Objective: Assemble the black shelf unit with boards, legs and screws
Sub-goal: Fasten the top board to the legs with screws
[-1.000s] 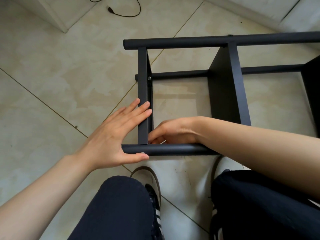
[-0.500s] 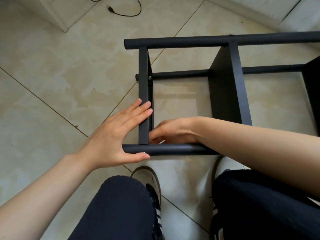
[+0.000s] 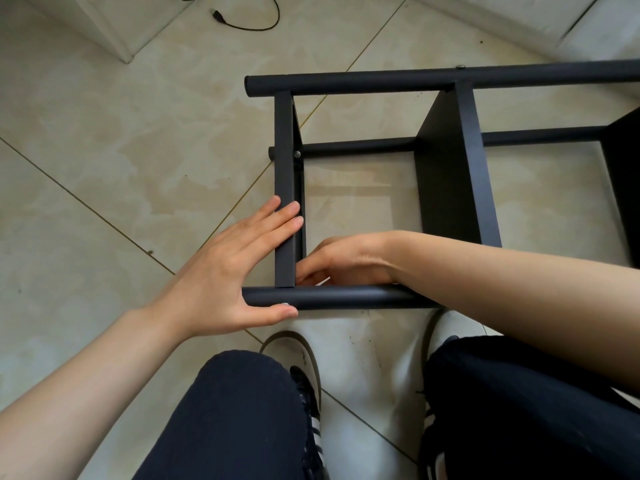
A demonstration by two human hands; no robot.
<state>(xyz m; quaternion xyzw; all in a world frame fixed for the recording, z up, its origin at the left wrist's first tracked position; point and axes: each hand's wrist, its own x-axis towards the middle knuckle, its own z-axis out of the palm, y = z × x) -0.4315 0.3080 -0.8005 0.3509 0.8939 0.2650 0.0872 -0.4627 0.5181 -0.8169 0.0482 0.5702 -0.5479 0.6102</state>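
While the left hand (image 3: 221,271) presses straight fingers (image 3: 277,220) against the end board (image 3: 284,188), the right hand (image 3: 346,261) curls at its near corner, grasp unclear.

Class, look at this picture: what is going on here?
A person crouches over a black shelf unit lying on its side on a tiled floor. The left hand lies flat, with straight fingers on the end board and the thumb under the near leg. The right hand reaches inside that corner, fingers curled; what it holds cannot be seen. A screw already sits at the far joint.
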